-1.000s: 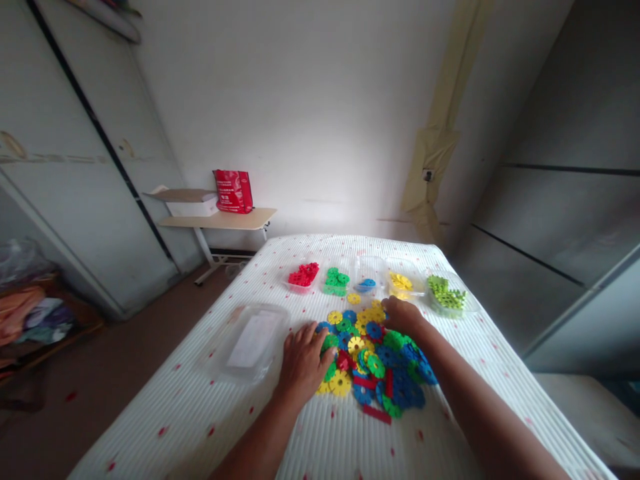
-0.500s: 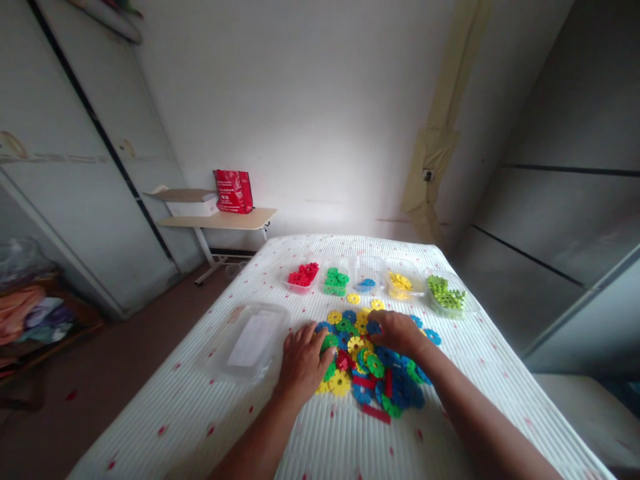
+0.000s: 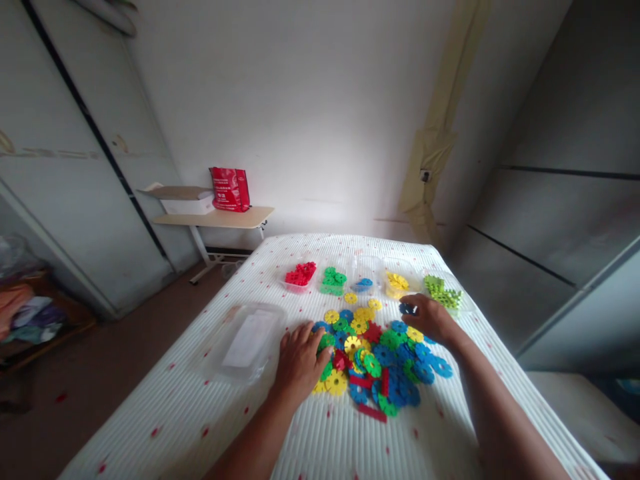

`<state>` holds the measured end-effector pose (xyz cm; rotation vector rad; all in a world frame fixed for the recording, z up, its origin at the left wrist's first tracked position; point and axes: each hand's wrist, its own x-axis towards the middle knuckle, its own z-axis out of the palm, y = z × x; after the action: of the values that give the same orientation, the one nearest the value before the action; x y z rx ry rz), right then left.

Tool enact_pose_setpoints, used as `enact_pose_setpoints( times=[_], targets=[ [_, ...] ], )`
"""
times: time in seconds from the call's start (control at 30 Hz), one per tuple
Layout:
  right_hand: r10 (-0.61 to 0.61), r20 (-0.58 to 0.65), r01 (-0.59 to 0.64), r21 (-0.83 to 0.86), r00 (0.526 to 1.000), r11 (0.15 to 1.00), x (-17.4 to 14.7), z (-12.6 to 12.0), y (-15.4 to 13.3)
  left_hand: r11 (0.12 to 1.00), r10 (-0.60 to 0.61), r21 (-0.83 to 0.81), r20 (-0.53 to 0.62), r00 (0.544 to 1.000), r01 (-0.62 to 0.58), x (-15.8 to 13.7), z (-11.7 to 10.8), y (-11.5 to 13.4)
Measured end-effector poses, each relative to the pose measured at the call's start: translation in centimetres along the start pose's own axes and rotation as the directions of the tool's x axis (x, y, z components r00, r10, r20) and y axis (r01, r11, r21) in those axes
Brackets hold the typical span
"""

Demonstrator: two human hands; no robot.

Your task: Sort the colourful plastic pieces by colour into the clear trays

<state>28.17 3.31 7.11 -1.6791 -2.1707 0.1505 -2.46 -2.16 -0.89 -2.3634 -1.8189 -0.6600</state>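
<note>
A loose pile of notched plastic discs in blue, green, yellow and red lies mid-table, with a few red bars at its near side. Raised just right of the pile, my right hand pinches a blue disc. My left hand rests flat with fingers spread at the pile's left edge, against a green disc. Behind the pile stand clear tubs: one of red pieces, one of green discs, one of blue discs, one of yellow discs, one of light green pieces.
A clear plastic lid or tray with a white label lies left of my left hand. White ribbed cloth with red spots covers the table. Against the wall, a small side table holds a red bag and a box.
My right hand has moved right and out of the pile, now with a blue disc between its fingers. Discs it covered are now visible. My left hand stays at the pile's left edge.
</note>
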Motion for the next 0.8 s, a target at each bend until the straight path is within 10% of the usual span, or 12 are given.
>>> enact_pose_setpoints(
  times=[0.43, 0.8],
  targets=[
    [0.067, 0.267, -0.015, -0.189, 0.961, 0.982, -0.2, 2.6, -1.1, 1.000, 0.001, 0.015, -0.001, 1.000, -0.001, 0.1, 0.1, -0.1],
    [-0.033, 0.031, 0.038, -0.186, 0.999, 0.982, 0.9, 0.9, -2.5, 1.000, -0.018, -0.018, 0.002, 1.000, 0.018, 0.0, -0.2, 0.1]
  ],
)
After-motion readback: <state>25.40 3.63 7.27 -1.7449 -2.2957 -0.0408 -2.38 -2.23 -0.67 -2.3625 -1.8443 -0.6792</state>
